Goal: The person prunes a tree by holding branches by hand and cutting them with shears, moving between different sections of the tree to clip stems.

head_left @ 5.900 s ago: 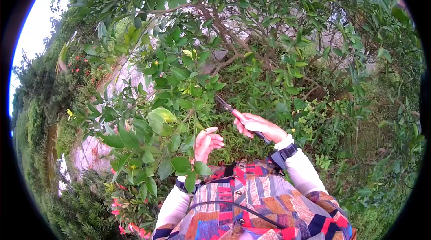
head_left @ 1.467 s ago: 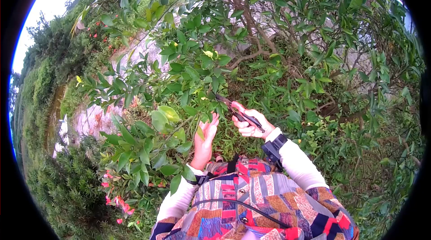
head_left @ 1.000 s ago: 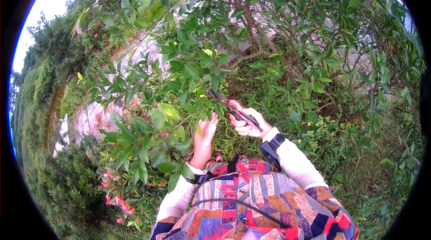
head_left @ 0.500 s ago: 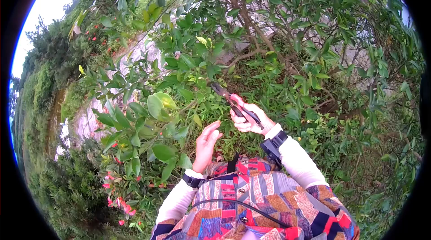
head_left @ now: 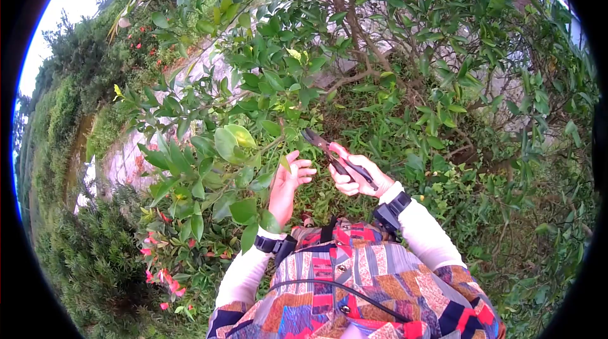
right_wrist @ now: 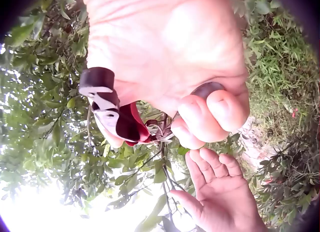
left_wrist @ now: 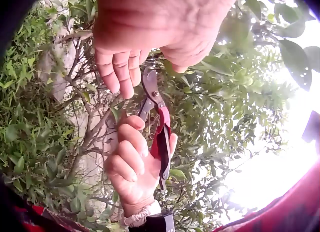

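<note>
My right hand [head_left: 362, 175] grips a pair of pruning shears [head_left: 319, 142] with red and black handles. Their blades point up and left beside the leafy twigs. In the left wrist view the blades [left_wrist: 151, 84] are parted, and the curled fingers [left_wrist: 129, 152] wrap one handle. My left hand [head_left: 288, 187] is raised left of the shears, fingers loosely extended and holding nothing. In the right wrist view its palm [right_wrist: 227, 199] faces the camera, just below the right fingers. A low leafy branch [head_left: 237, 142] of the tree hangs beside and partly in front of the left hand.
Thicker forked limbs [head_left: 345, 12] rise at the top. Dense foliage [head_left: 506, 117] fills the right side. Green undergrowth [head_left: 354, 117] lies beyond the hands, and pink-red flowers [head_left: 166, 279] grow at lower left. A pale stony patch [head_left: 126, 165] shows behind the branch.
Over the last second the shears have drawn slightly back from the twigs, still in the right hand. The left hand dipped, then rose again with its fingers spreading toward the right.
</note>
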The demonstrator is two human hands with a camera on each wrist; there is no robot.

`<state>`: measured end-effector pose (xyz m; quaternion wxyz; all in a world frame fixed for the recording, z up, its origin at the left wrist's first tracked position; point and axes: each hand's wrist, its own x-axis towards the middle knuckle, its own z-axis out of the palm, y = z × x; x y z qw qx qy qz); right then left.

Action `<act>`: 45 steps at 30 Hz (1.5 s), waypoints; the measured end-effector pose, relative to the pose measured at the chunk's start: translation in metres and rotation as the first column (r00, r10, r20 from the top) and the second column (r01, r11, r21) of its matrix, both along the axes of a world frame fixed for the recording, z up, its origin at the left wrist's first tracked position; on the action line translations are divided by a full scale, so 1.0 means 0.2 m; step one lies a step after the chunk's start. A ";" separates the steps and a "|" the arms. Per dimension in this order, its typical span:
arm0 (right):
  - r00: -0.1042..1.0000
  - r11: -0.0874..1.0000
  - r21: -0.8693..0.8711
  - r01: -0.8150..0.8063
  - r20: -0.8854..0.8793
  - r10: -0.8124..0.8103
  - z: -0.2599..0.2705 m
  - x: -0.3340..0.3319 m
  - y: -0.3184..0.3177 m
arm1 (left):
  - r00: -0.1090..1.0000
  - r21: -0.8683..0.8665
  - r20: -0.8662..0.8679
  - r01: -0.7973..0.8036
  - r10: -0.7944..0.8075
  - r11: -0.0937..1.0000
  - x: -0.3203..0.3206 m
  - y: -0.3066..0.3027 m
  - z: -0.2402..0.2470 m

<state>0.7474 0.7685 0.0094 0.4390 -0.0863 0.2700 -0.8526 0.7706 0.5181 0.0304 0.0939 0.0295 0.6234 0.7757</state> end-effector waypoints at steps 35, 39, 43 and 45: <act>0.866 0.819 0.509 0.266 -0.499 0.029 0.15 -0.15 -0.04 | 0.937 0.080 0.156 -0.326 0.311 0.942 -0.18 0.12 -0.18; 0.842 0.777 0.581 0.243 -0.524 0.128 0.23 -0.13 0.00 | 0.944 0.136 0.149 -0.314 0.294 0.940 -0.20 0.08 -0.25; 0.816 0.755 0.581 0.305 -0.567 0.107 0.38 -0.04 0.03 | 0.941 0.123 0.135 -0.328 0.311 0.937 -0.20 0.07 -0.23; 0.820 0.740 0.597 0.310 -0.562 0.110 0.34 -0.03 0.04 | 0.941 0.116 0.140 -0.324 0.308 0.939 -0.19 0.08 -0.23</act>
